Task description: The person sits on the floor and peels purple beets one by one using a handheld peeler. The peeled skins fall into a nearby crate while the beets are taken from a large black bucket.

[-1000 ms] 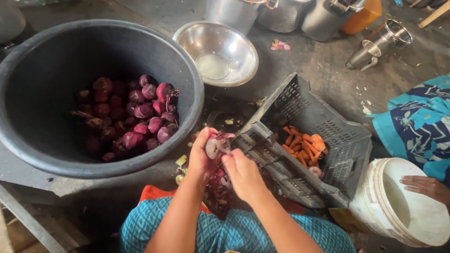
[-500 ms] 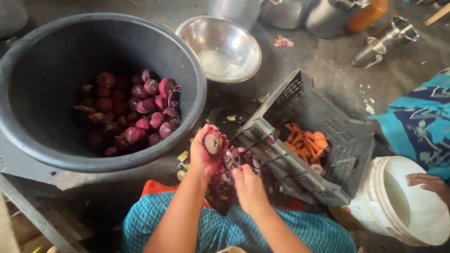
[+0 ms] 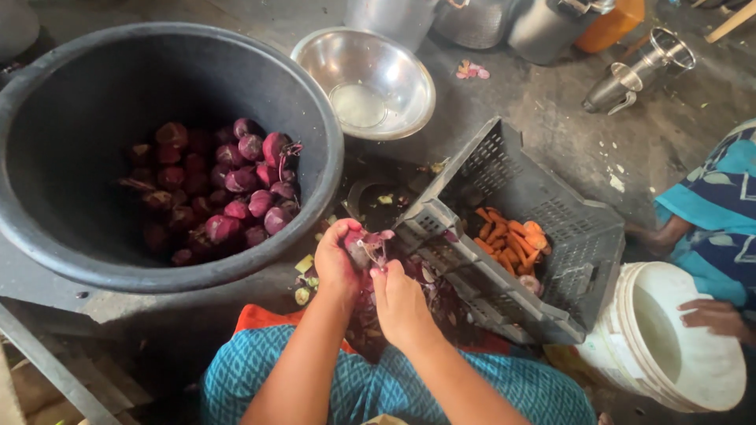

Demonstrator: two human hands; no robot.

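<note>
**Peeling a red onion over a pile of skins**

Gripping a small red onion (image 3: 358,245), the left hand (image 3: 337,264) was closed round the bulb from the left while the right hand (image 3: 400,303) pinched a loose strip of purple skin (image 3: 379,250) at its side; whether that hand also held a blade could not be told. The onion sat above the person's lap, just off the rim of a big black tub (image 3: 319,126) of peeled onions (image 3: 236,197) and beside a tilted grey crate (image 3: 512,236) holding carrot pieces (image 3: 508,236). A steel bowl (image 3: 364,83) stood beyond, and another person's hand (image 3: 717,316) rested by a white bucket (image 3: 669,346).

The slick bulb could slip from the fingers and roll among the peelings (image 3: 429,295) on the floor, or the skin could tear short.

Half a second earlier the left hand had held the onion higher, face up, with the right hand lower and clear of it.
</note>
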